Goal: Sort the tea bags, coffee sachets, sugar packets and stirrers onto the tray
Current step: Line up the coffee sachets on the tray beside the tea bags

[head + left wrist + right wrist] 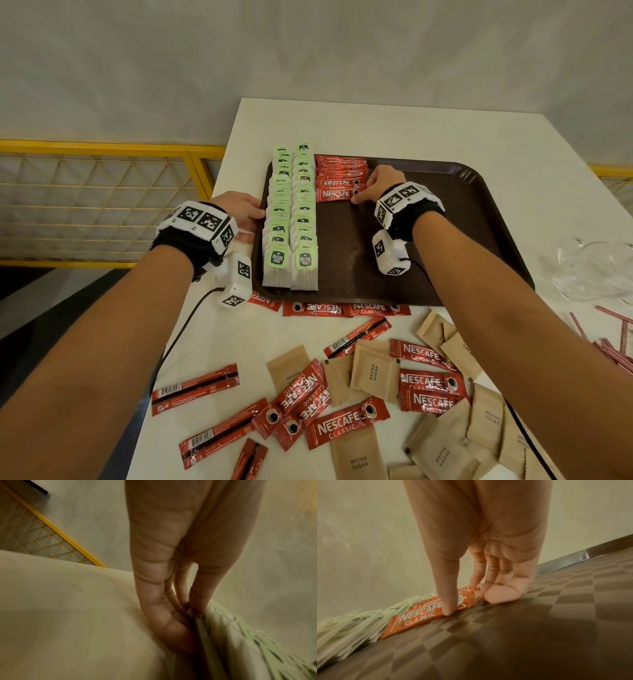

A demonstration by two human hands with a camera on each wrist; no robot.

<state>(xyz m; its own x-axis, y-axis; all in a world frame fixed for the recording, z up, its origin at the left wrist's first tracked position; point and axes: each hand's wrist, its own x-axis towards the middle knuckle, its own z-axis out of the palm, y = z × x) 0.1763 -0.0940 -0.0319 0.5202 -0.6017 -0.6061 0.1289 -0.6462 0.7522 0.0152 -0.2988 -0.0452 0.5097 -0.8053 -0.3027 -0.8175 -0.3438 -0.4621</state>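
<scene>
White tabletop [394,130] runs out from a grey wall, with a yellow mesh railing [102,192] off to one side. From the head view, the brown tray [472,212] already carries two long rows of tea bags [291,212] and a short column of coffee sachets [339,178]. The right hand [380,183] has its fingertips on the end of the nearest sachet. The left hand [239,209] rests straight-fingered at the tray's edge, just outside the tea bags. Loose sachets, brown sugar packets [373,371] and red-striped stirrers [613,346] lie well behind both wrists, unsorted.

On the left wrist view, the fingers [171,626] lie long and close together, pressed along the side of the tea bag row [240,635]. They hold nothing. A harder shove there would, I think, topple the overlapped bags sideways into the second row.

On the right wrist view, the thumb [448,601] presses down on the Nescafé sachet [419,616] while the other fingers [501,593] are bunched at its far end, nudging more than gripping. The sachet's opposite tip touches the tea bags [351,626] beyond the thumb. Pushing lengthwise could slide it under them or skew the column, since the foil looks slick on the tray.
</scene>
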